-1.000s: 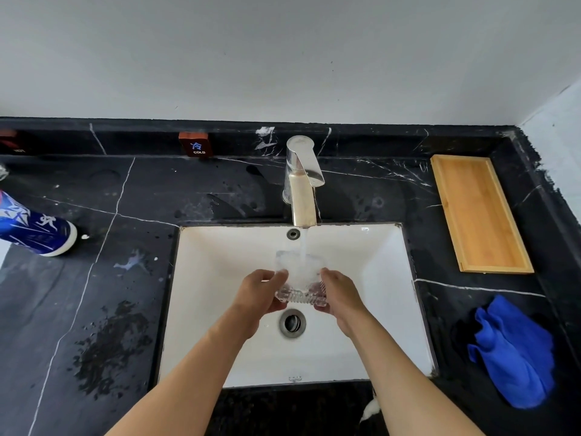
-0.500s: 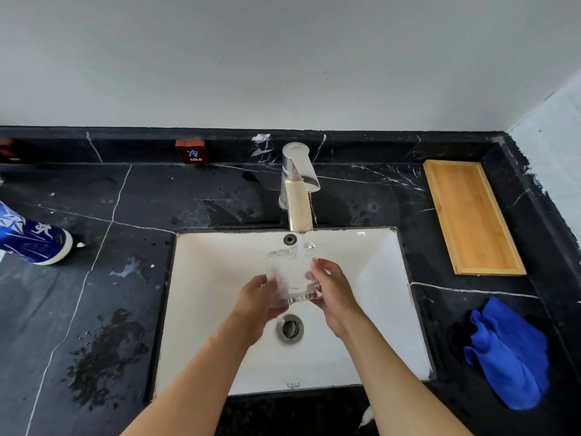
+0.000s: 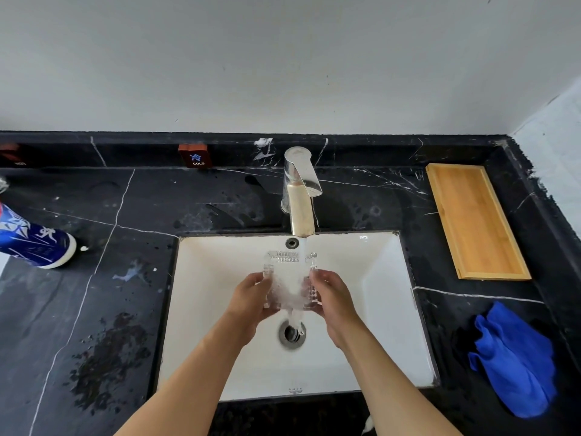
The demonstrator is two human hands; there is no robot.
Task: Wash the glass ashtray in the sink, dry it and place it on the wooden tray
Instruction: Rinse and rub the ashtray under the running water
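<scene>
The clear glass ashtray (image 3: 287, 280) is held over the white sink (image 3: 386, 309), tilted with its far edge raised. My left hand (image 3: 248, 302) grips its left side and my right hand (image 3: 333, 297) grips its right side. Water runs from the metal tap (image 3: 300, 196) onto the ashtray and pours off it toward the drain (image 3: 291, 333). The wooden tray (image 3: 474, 221) lies on the black counter at the right, beyond the sink. A crumpled blue cloth (image 3: 515, 360) lies on the counter nearer to me on the right.
The black marble counter (image 3: 94, 309) has wet patches on the left. A blue and white container (image 3: 34, 240) lies on its side at the far left edge. A small COLD label (image 3: 195, 156) sits on the back ledge under the grey wall.
The ashtray has been tipped up under the stream, its far edge lifted toward the tap. Both hands kept hold and moved slightly apart along its sides.
</scene>
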